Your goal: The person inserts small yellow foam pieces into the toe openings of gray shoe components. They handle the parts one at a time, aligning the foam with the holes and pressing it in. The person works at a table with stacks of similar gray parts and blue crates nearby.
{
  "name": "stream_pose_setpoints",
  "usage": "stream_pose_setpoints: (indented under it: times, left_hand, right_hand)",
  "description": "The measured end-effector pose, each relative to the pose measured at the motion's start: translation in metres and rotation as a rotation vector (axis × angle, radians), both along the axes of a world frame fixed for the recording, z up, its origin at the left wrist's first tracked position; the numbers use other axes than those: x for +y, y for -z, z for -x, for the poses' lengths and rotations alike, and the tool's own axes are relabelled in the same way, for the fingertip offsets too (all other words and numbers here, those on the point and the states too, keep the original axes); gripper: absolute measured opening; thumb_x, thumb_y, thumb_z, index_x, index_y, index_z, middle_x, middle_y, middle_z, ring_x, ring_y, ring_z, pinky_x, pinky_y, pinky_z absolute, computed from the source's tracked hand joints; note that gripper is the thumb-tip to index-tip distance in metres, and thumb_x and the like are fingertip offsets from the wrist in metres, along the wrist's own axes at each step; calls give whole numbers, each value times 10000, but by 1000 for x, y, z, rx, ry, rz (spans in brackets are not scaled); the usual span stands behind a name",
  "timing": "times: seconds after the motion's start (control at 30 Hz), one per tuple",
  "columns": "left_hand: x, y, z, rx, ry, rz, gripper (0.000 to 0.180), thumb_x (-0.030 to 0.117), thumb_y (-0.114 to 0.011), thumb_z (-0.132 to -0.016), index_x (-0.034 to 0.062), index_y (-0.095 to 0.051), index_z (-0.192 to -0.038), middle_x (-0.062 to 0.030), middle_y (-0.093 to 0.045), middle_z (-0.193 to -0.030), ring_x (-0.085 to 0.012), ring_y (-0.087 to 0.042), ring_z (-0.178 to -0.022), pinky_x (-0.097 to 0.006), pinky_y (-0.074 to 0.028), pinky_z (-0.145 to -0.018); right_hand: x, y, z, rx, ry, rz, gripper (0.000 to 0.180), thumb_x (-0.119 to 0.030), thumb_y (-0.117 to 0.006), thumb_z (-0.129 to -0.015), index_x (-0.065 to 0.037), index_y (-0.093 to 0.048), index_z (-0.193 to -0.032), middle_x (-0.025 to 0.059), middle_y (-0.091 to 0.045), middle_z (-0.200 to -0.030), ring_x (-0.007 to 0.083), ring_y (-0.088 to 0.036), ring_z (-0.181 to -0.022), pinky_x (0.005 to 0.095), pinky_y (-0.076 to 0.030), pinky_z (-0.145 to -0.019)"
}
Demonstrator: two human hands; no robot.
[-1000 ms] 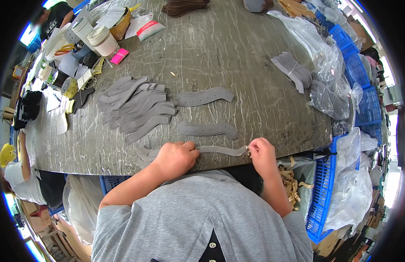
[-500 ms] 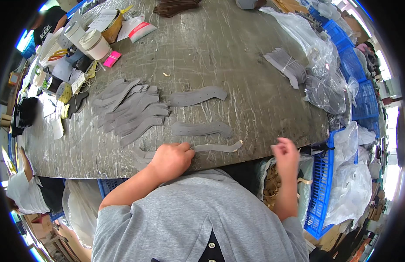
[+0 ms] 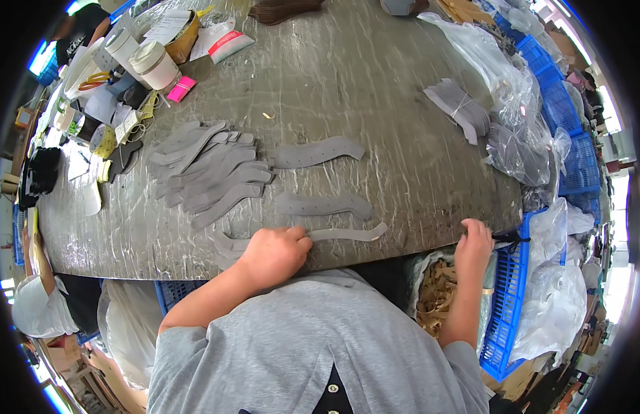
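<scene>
My left hand is closed over a narrow curved grey strip near the table's front edge. Its fingers press the strip down, and the strip's right end has a small pale spot. Away to the right, my right hand is at the table edge with loosely bent fingers apart and nothing visible in them. Two wider grey curved pieces with small dots, a nearer one and a farther one, lie beyond the strip. A spread pile of similar grey pieces is to their left.
A tied grey bundle lies at the right, by clear plastic bags. Below the edge stand a bag of brown scraps and a blue crate. Jars, tape and papers crowd the far left. Dark brown pieces are at the back.
My right hand has moved a little to the right along the table edge, and its fingers have straightened somewhat. My left hand stays on the grey strip.
</scene>
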State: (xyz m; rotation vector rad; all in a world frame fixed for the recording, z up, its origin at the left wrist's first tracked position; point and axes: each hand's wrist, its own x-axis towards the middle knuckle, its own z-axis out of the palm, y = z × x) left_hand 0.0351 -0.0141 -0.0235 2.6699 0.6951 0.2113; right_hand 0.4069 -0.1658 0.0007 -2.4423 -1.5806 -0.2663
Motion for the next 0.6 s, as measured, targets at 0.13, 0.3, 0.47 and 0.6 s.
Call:
stream_pose_setpoints:
  times: [0.13, 0.3, 0.47, 0.6]
  left_hand:
    - [4, -3, -2, 10, 15, 14, 70, 112, -640, -781, 85, -649, -845, -53, -593, -812, -257, -640, -679, -398, -528, -545]
    - [6, -5, -1, -31, 13, 24, 80, 111, -648, -778, 87, -661, -853, -56, -600, -819, -259, -641, -675, -398, -531, -550]
    - [3, -3, 0, -58, -10, 23, 91, 116, -654, -775, 90, -667, -861, -55, -600, -822, -254, -642, -690, -396, -533, -562]
    - [2, -3, 0, -22, -13, 22, 97, 117, -656, -769, 89, -668, -861, -56, -600, -818, -254, -641, -693, -397, -531, -563]
  right_hand:
    - [14, -5, 47, 345, -203, -97, 97, -27, -648, -832, -42, -663, -926, 113, -645, -887, 323, -633, -866, 415, -515, -752]
    - [49, 20, 94, 532, -649, -133, 124, -25, -719, -753, -50, -645, -849, 88, -616, -854, 302, -610, -804, 399, -494, -706]
    - [55, 39, 89, 477, -733, -144, 136, -51, -736, -734, -68, -636, -825, 60, -606, -829, 281, -598, -784, 392, -479, -684]
    - [58, 37, 88, 373, -801, -159, 145, -54, -727, -734, -70, -609, -817, 46, -595, -817, 273, -586, -778, 389, -474, -677]
